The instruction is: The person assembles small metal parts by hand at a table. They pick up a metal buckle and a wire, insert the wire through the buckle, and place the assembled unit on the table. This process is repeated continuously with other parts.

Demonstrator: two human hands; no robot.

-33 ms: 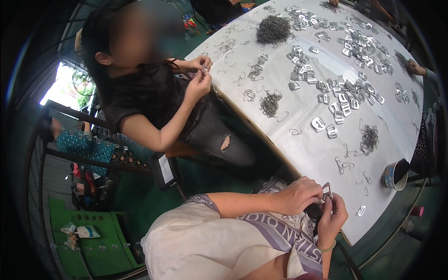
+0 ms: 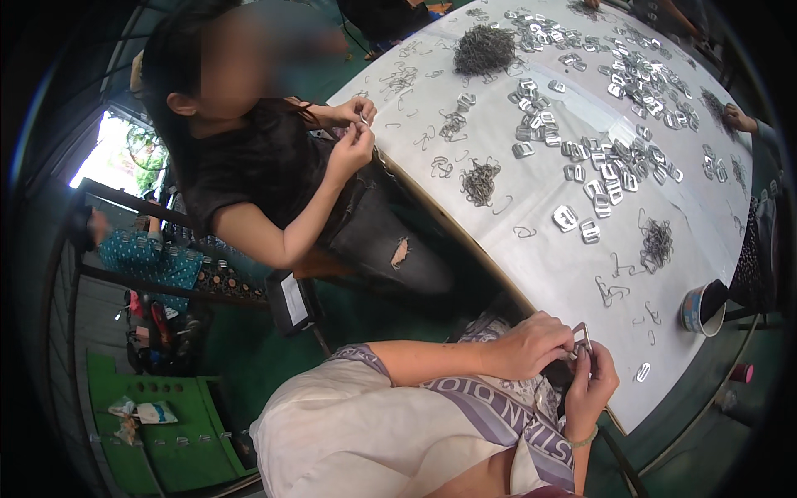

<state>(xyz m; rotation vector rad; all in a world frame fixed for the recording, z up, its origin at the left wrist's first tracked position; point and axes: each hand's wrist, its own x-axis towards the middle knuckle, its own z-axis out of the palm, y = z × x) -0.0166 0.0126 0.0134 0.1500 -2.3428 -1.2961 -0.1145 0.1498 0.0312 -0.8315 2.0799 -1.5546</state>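
Note:
My left hand point(image 2: 538, 347) and my right hand point(image 2: 593, 380) meet just off the near edge of the table. Between them is a silver metal buckle point(image 2: 582, 333), a small flat frame standing tilted up from the fingertips. My right thumb and fingers pinch its lower part. The left fingertips are closed at its left side; any small part inside them is hidden. On the table beyond lie loose bent wire hooks point(image 2: 612, 292) and a tangled heap of wire hooks point(image 2: 657, 243). A single small buckle point(image 2: 643, 372) rests right of my hands.
A white-covered table point(image 2: 548, 278) carries many loose buckles point(image 2: 610, 183) and a dark wire heap point(image 2: 484, 51). A tub point(image 2: 693, 312) with something black stands at the right edge. To my left sits a co-worker point(image 2: 274, 187), hands together; another person's hand point(image 2: 737, 119) is at the far right.

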